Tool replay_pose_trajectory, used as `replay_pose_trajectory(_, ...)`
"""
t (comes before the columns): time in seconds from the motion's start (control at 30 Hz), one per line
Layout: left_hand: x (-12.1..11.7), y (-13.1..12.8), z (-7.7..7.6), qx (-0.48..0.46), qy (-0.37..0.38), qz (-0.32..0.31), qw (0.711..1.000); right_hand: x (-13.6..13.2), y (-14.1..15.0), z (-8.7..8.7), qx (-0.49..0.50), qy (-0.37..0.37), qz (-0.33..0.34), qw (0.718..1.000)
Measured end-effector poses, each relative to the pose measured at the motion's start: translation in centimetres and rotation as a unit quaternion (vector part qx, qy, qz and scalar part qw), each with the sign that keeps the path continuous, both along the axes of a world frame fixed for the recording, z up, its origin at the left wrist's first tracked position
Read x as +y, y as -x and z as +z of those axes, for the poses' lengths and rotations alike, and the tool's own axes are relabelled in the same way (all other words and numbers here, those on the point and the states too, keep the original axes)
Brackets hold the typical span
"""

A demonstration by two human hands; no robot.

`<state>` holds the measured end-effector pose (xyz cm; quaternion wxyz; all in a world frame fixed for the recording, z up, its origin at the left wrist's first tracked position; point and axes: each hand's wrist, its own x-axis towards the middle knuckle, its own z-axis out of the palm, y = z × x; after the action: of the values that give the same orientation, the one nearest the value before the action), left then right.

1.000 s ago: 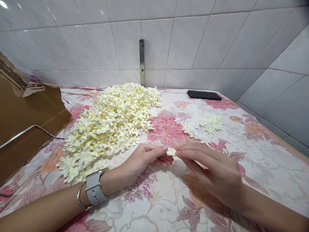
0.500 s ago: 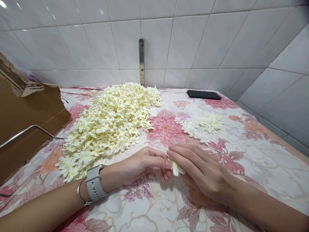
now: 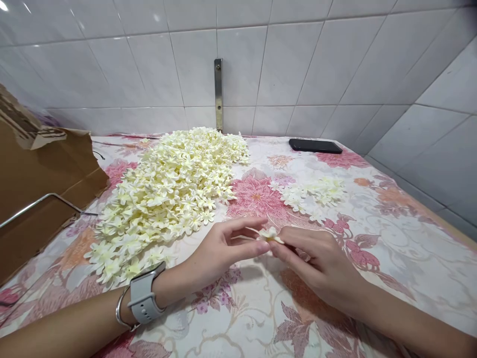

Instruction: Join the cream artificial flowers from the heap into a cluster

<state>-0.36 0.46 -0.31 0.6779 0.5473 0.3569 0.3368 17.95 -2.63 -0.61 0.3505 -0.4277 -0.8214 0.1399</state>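
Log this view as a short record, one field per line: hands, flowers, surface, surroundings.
Left hand: thumb and forefinger apart, thumb tip at the flower; grey-strapped watch and bangle on the wrist
Right hand: fingertips closed on the flower
Flower: white, between the hands
Large pile: pale yellow-white flowers, beyond the left forearm
Small cluster: similar flowers, beyond the right hand
Surface: floral cloth
Phone: black, lying near the wall
Far left: brown cardboard

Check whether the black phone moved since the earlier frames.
No. The black phone keeps its place, to the right of the fixed metal bracket.
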Motion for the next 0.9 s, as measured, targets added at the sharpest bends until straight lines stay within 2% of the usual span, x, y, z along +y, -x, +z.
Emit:
replay_pose_trajectory(0.1,0.1,0.0,-0.1,0.022,-0.001,-0.039,0.999,0.1,0.1,0.0,0.010,0.063,0.029,0.998)
replay_pose_trajectory(0.2,0.1,-0.1,-0.1,0.021,0.010,-0.039,0.999,0.1,0.2,-0.2,0.027,0.091,0.051,0.994)
replay_pose_trajectory(0.43,0.2,-0.4,-0.2,-0.023,0.076,0.055,0.995,0.3,0.1,-0.4,0.060,0.185,0.005,0.981)
replay_pose_trajectory(0.63,0.6,-0.2,-0.4,-0.021,0.049,0.085,0.995,0.7,-0.1,-0.5,0.149,0.251,0.014,0.956)
replay_pose_trajectory(0.8,0.5,-0.2,-0.4,-0.055,0.082,0.097,0.990,1.0,0.0,-0.5,0.230,0.296,-0.045,0.926)
replay_pose_trajectory(0.9,0.5,-0.2,-0.5,-0.063,0.083,0.085,0.991,1.1,-0.1,-0.5,0.311,0.265,-0.143,0.901)
